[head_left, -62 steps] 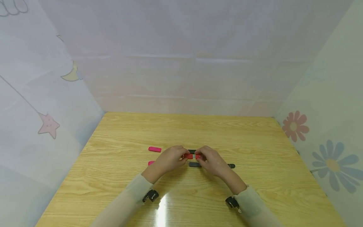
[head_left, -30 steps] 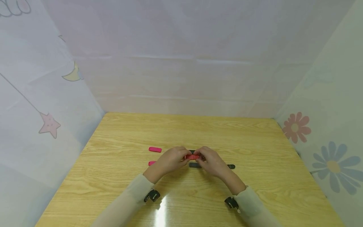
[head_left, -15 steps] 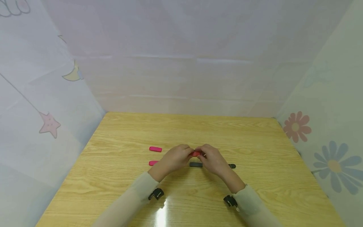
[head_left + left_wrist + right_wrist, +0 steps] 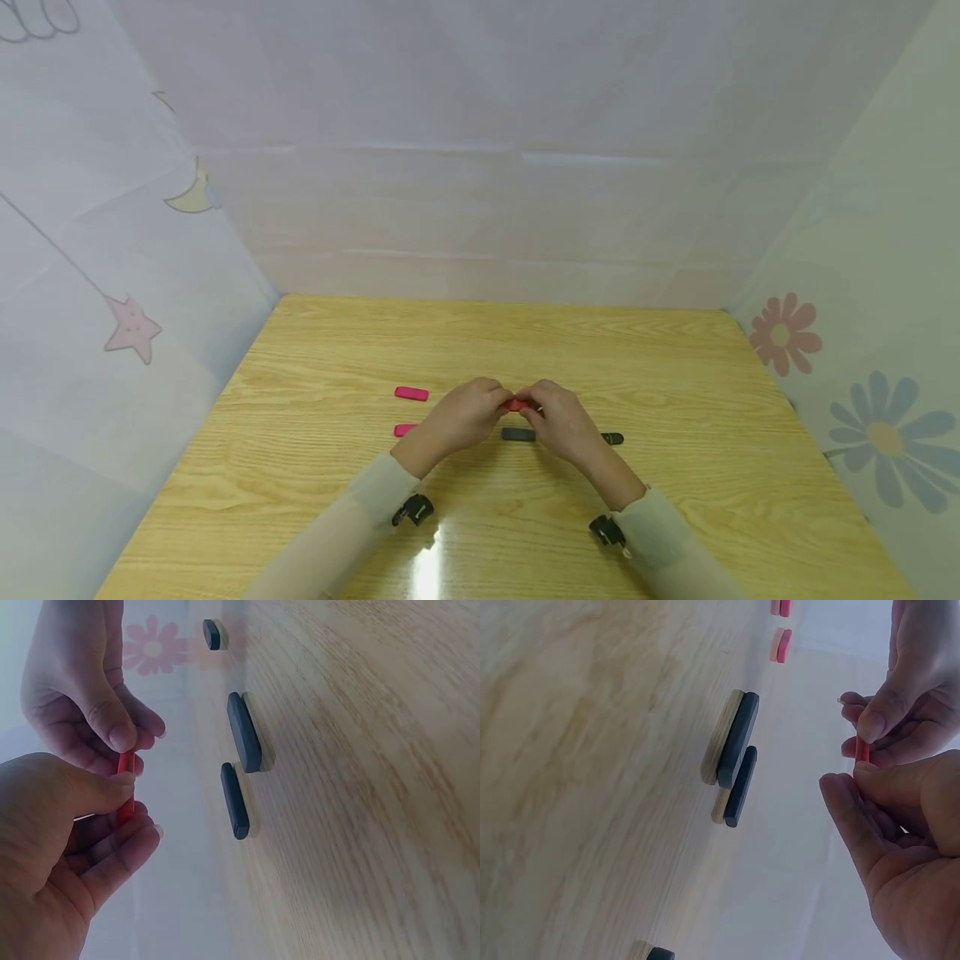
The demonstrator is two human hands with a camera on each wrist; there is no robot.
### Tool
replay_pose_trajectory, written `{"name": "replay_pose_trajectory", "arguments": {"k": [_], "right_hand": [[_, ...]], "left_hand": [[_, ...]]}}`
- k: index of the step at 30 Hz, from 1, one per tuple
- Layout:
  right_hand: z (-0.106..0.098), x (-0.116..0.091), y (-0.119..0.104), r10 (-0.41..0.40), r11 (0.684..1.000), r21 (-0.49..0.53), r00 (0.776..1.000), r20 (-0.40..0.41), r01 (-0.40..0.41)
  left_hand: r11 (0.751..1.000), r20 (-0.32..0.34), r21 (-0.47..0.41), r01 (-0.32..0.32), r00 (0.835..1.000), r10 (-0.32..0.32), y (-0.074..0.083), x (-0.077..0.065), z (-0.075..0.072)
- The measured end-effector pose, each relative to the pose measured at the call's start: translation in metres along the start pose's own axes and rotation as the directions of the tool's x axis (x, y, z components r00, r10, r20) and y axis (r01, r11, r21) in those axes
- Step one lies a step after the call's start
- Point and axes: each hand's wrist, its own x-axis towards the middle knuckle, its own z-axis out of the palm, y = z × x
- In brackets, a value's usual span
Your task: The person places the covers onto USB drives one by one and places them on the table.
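Observation:
Between the fingertips of my left hand (image 4: 467,417) and right hand (image 4: 561,423) is a small red USB stick (image 4: 516,406), raised over the table. Each hand pinches one end of it with thumb and fingers; in the left wrist view the red stick (image 4: 125,811) appears as a thin strip, largely covered by the fingers. No metal plug shows on it. Just below the hands in the head view lies a dark grey stick (image 4: 518,434). A second dark stick (image 4: 235,801) lies beside it in the left wrist view; the hands hide it from the head camera.
Two pink sticks (image 4: 412,393) lie left of the hands, the nearer one partly behind the left forearm. Another black piece (image 4: 613,438) rests by the right wrist. The wooden table (image 4: 337,350) meets patterned cloth walls at the back and sides.
About two seconds ago the stick's metal plug showed between its red body and red cap; body and cap have come together and the plug is covered. Both hands have moved slightly up and closer together.

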Motion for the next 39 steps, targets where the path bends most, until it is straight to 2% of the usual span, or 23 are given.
{"name": "replay_pose_trajectory", "arguments": {"k": [5,13,18,25,32,39], "right_hand": [[-0.003,-0.002,0.003,0.029,1.000,0.009,0.999,0.014,-0.029],[-0.006,-0.006,0.012,0.055,0.998,-0.021,0.998,0.035,-0.054],[-0.011,-0.010,0.018,0.088,0.996,-0.027,0.996,0.034,-0.087],[-0.017,-0.012,0.029,0.079,0.996,-0.051,0.996,0.041,-0.077],[-0.029,-0.021,0.044,0.113,0.993,-0.035,0.993,0.043,-0.112],[-0.040,-0.026,0.056,0.146,0.989,-0.036,0.989,0.028,-0.145]], "left_hand": [[0.999,0.014,-0.044,0.019,1.000,-0.018,0.002,0.004,0.000],[0.989,0.079,-0.130,0.074,0.995,-0.064,0.003,0.012,0.005],[0.989,0.100,-0.137,0.053,0.994,-0.040,0.003,0.021,0.012],[0.992,0.110,-0.118,0.051,0.993,-0.038,0.006,0.032,0.021],[0.986,0.152,-0.149,0.069,0.987,-0.046,0.017,0.051,0.027],[0.983,0.166,-0.158,0.090,0.984,-0.064,0.028,0.069,0.033]]}}
